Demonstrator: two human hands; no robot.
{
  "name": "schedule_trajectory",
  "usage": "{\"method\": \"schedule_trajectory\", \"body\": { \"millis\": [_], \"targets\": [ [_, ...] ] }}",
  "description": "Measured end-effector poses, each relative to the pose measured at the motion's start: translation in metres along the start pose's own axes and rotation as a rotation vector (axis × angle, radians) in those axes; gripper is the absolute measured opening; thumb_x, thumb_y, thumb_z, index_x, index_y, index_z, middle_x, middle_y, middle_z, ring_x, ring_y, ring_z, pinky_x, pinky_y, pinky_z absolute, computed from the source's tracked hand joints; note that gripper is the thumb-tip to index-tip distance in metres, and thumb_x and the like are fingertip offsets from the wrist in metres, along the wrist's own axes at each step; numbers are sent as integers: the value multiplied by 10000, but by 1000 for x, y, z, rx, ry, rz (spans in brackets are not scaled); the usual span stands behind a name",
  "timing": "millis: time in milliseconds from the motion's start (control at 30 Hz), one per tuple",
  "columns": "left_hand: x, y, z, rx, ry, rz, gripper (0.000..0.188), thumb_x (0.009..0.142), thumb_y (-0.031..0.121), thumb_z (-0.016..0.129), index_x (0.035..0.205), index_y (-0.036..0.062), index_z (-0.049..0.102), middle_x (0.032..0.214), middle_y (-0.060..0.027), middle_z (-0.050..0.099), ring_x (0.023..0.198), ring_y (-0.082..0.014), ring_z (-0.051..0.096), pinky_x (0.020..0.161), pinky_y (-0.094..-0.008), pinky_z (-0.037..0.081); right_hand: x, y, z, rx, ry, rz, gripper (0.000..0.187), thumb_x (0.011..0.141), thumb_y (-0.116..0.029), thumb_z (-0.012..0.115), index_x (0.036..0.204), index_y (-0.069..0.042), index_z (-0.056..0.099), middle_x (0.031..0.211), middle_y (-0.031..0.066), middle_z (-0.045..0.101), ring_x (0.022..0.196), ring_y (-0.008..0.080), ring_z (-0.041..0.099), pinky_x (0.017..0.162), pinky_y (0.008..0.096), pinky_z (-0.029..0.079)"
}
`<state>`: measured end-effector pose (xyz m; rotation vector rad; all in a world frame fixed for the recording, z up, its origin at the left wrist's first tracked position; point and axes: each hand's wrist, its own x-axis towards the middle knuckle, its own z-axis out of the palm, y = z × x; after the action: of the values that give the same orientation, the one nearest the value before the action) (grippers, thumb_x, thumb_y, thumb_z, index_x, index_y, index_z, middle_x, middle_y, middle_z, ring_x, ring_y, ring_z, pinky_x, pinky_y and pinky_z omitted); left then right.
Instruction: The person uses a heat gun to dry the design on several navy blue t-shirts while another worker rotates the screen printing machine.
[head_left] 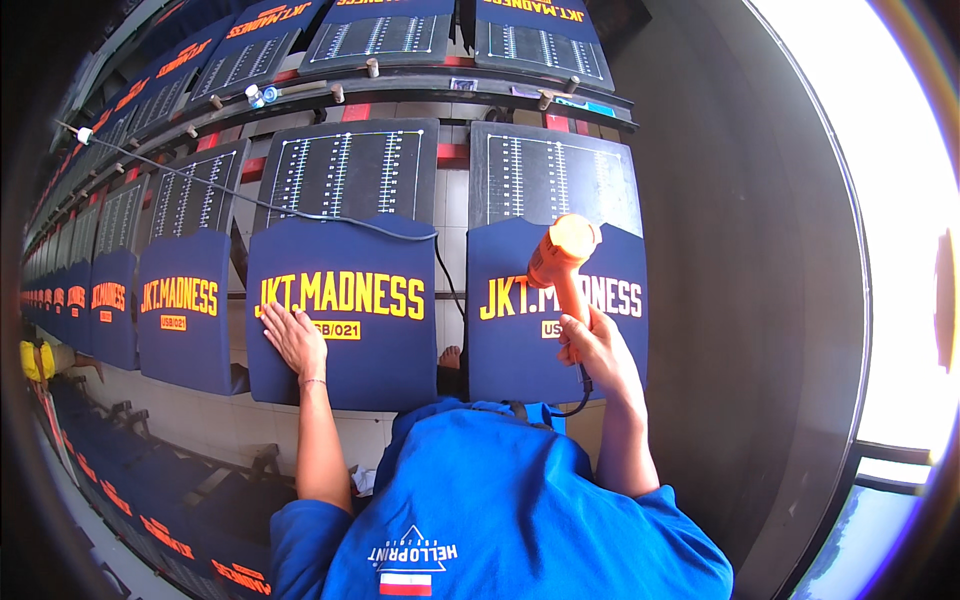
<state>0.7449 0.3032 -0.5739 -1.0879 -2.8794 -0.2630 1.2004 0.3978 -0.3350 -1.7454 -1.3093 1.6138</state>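
Note:
My left hand (pixel 293 338) lies flat on a navy T-shirt (pixel 385 370), its fingers resting over the left part of the yellow print. That shirt is stretched on a dark printing board (pixel 350 170) with white ruler marks. My right hand (pixel 598 350) is wrapped round the handle of an orange heat gun (pixel 568 255), held above a second navy shirt (pixel 500 365) to the right. The gun's body covers part of that shirt's print, which looks paler and more orange. Where its nozzle points I cannot tell exactly.
More boards with printed navy shirts (pixel 185 350) run off to the left. A dark rail (pixel 420 82) with pegs separates them from another row behind. A grey cable (pixel 250 195) crosses the boards. A grey wall (pixel 740 250) stands right. Someone's yellow garment (pixel 38 360) shows far left.

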Motion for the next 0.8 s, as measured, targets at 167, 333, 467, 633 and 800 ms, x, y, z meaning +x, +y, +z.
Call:
{"method": "schedule_trajectory", "body": {
  "millis": [167,333,467,633,800],
  "targets": [
    [-19,27,0,30,-20,129,625,1072,335,316,1590,-1,216,1677,-173,167,1561,-321,116,1261,-454,68,3,-3,2,38,-44,3,301,1001,-267,607,1097,16,571,833,65,611,662,134,639,627,286,537],
    [-45,64,-10,-37,-57,291,584,1069,292,337,1573,4,277,1670,-179,189,1557,-341,126,1253,-479,94,8,0,3,38,-115,30,292,1003,-263,606,1097,11,569,844,56,607,654,124,625,628,280,534],
    [-69,89,-17,-99,-99,409,582,1063,279,369,1571,7,283,1664,-200,191,1550,-375,133,1251,-496,90,2,-7,11,10,-109,18,283,999,-269,614,1049,6,570,822,57,601,635,124,618,616,280,530],
    [-96,112,-29,-176,-182,553,615,1031,312,429,1554,5,327,1635,-240,243,1535,-415,156,1248,-516,88,-5,0,8,-60,-197,11,310,985,-279,608,1072,16,567,799,59,617,658,136,645,617,301,517],
    [-115,126,-36,-224,-265,690,620,1018,331,478,1562,65,345,1643,-226,230,1535,-418,147,1247,-517,99,3,-10,18,-77,-159,-25,271,991,-257,608,1019,8,560,771,48,595,632,132,623,594,290,502]
  ]
}}
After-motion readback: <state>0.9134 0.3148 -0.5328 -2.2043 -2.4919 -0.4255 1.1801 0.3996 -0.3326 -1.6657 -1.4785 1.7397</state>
